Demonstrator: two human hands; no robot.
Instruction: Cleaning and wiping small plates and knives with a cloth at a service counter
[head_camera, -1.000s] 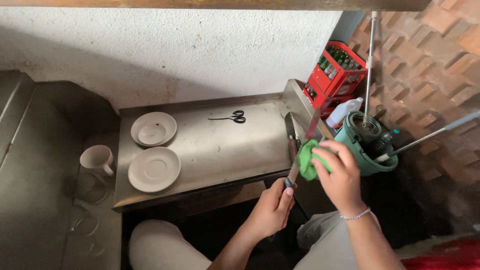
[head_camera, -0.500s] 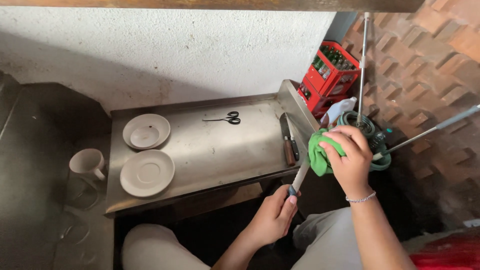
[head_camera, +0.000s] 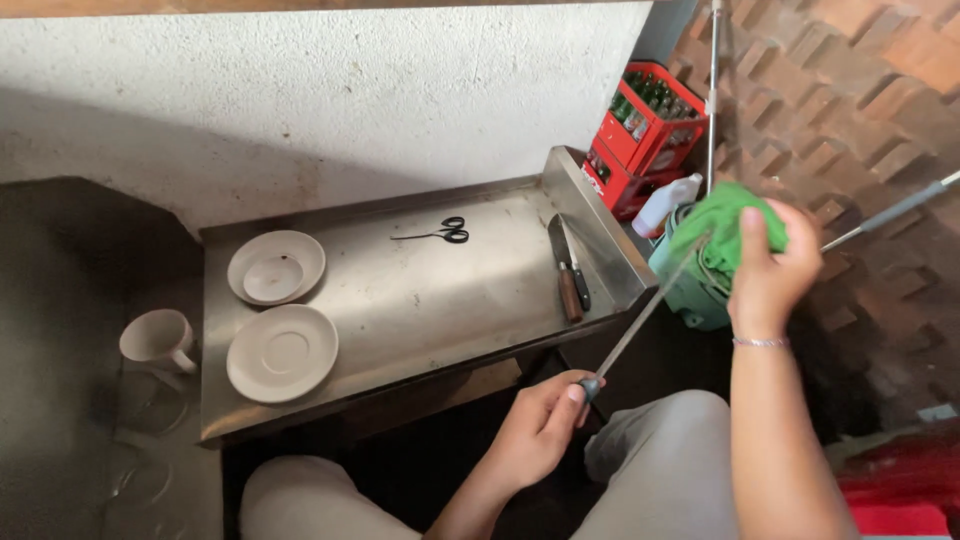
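Observation:
My left hand (head_camera: 540, 425) grips the dark handle of a long thin steel rod (head_camera: 640, 320) that slants up to the right. My right hand (head_camera: 765, 270) is closed on a green cloth (head_camera: 722, 225) wrapped around the rod's upper end. Both hands are in front of and to the right of a steel table (head_camera: 420, 300). My knees in grey trousers show below.
On the table lie two knives (head_camera: 568, 270) near its right edge, black scissors (head_camera: 445, 232), and two white saucers (head_camera: 280, 310). A white cup (head_camera: 158, 340) stands left of the table. A red bottle crate (head_camera: 645, 130), a green bucket (head_camera: 690, 290) and mop poles stand at the right.
My right hand has slid the green cloth up along the rod toward its tip. My left hand has stayed on the handle, and the view has shifted slightly.

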